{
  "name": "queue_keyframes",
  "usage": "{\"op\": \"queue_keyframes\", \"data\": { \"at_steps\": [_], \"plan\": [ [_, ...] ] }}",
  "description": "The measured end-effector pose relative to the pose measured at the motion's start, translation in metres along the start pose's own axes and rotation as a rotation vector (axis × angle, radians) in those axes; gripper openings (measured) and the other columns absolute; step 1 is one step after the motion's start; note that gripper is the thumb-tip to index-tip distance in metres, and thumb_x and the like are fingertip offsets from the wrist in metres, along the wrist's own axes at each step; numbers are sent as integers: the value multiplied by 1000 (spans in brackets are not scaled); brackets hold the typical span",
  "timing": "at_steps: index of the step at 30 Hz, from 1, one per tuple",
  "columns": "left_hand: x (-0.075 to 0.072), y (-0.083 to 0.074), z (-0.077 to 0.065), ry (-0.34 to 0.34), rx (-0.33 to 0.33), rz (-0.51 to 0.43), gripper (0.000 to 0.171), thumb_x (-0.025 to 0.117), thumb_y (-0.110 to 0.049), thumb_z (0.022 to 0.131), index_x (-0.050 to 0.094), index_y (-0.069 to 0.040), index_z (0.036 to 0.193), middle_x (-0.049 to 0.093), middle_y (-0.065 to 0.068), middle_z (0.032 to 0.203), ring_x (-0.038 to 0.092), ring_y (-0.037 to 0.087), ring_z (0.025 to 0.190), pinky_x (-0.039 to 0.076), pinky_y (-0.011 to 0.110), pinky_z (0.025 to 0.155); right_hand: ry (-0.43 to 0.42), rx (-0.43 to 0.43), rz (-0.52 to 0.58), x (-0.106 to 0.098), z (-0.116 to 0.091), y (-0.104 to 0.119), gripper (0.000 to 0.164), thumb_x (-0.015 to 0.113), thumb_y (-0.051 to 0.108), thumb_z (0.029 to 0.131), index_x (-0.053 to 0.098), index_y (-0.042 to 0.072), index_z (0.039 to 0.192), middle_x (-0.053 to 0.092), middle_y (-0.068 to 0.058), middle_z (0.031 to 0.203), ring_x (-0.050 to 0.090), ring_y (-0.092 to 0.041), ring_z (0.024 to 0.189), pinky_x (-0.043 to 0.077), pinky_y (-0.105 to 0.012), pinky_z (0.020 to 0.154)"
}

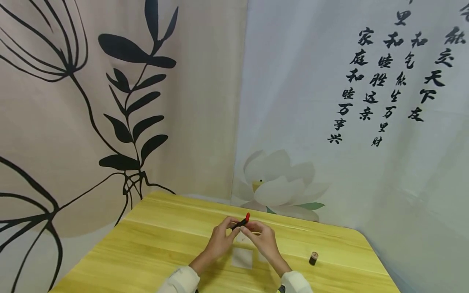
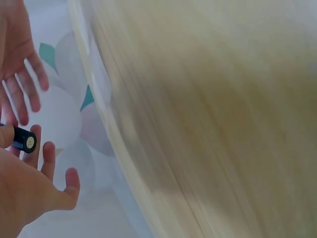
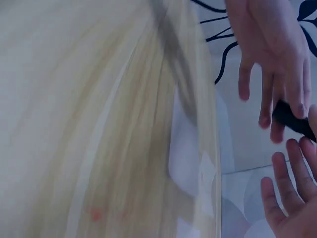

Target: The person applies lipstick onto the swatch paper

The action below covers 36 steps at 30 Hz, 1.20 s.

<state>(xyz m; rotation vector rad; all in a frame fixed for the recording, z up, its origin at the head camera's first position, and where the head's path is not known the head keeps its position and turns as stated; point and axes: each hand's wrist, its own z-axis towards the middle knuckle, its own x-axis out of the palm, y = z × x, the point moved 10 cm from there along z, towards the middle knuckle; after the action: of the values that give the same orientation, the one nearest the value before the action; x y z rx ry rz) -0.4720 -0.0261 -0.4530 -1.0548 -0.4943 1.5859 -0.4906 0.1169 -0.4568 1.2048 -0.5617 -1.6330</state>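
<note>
In the head view a lipstick with a black tube and a raised red tip (image 1: 248, 216) is held up between both hands, tilted to the upper right. The left hand (image 1: 220, 238) pinches the lower end of the black tube (image 2: 22, 140) between thumb and fingers. From the other side, the right hand (image 1: 265, 241) grips it nearer the red part with thumb and index finger; its other fingers are spread in the left wrist view. The right wrist view has the dark tube (image 3: 292, 118) between the two hands, its far end cut off by the frame edge.
A small dark cylinder with a lighter top (image 1: 313, 258) stands on the yellow wood-grain table (image 1: 154, 244) at the right. White paper squares (image 1: 242, 258) lie below the hands. A small red mark (image 3: 96, 214) shows on the tabletop. Printed curtains (image 1: 205, 101) hang behind.
</note>
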Motion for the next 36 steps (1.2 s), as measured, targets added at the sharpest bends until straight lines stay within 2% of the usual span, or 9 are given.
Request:
{"op": "queue_keyframes", "data": {
  "at_steps": [3,10,12,16,19,22,26,30,36],
  "plan": [
    [2,-4,-3,13,-18,-23,26,57,-24,97,54,-15,122,64,-1,116,60,21,109,50,43,88,-25,6,4,0,-1,6,24,69,43,85,70,24,99,70,7,96,66,-12,86,53,-24,73],
    [6,-1,-12,54,-66,-14,30,60,-29,95,57,-15,122,65,1,114,61,25,107,51,44,88,10,5,31,5,-8,2,23,69,39,87,69,21,101,70,5,98,67,-15,90,53,-24,76],
    [7,2,-13,62,-71,-1,29,61,-30,94,60,-17,120,65,-2,113,62,22,104,51,42,88,29,4,38,5,-12,7,23,68,34,89,69,17,103,70,1,100,67,-19,92,53,-25,76],
    [7,0,-15,70,-40,17,26,63,-30,93,63,-17,116,67,-4,109,64,19,101,48,48,91,67,0,49,3,-20,26,25,67,28,91,68,9,107,69,-5,104,66,-26,94,53,-25,75],
    [6,-3,-16,72,-29,19,25,64,-28,92,63,-17,114,68,-5,108,64,18,100,45,53,93,88,-11,37,2,-25,38,25,66,26,92,68,8,108,69,-6,106,65,-26,95,53,-24,74],
    [4,-4,-16,75,-40,22,24,66,-28,92,63,-16,113,68,-5,109,64,16,99,48,49,91,97,-29,30,2,-27,44,24,65,24,92,68,7,109,69,-8,107,65,-27,97,53,-25,75],
    [2,-6,-15,70,-32,50,23,69,-26,89,63,-14,109,69,-3,106,66,17,96,50,46,88,114,-53,31,1,-27,47,25,65,21,93,68,5,110,68,-10,107,64,-30,99,54,-29,76],
    [-1,-4,-14,65,-33,65,23,72,-22,87,63,-12,105,70,-1,101,66,19,94,48,51,89,134,-49,20,-2,-27,46,26,64,21,93,67,5,113,68,-10,109,63,-29,101,54,-30,78],
    [-5,6,-19,59,-67,133,24,76,-26,83,63,-17,101,69,-6,95,64,16,94,43,55,93,161,-37,1,-5,-32,40,28,65,19,92,65,3,115,67,-13,112,63,-31,99,54,-30,77]
  ]
}}
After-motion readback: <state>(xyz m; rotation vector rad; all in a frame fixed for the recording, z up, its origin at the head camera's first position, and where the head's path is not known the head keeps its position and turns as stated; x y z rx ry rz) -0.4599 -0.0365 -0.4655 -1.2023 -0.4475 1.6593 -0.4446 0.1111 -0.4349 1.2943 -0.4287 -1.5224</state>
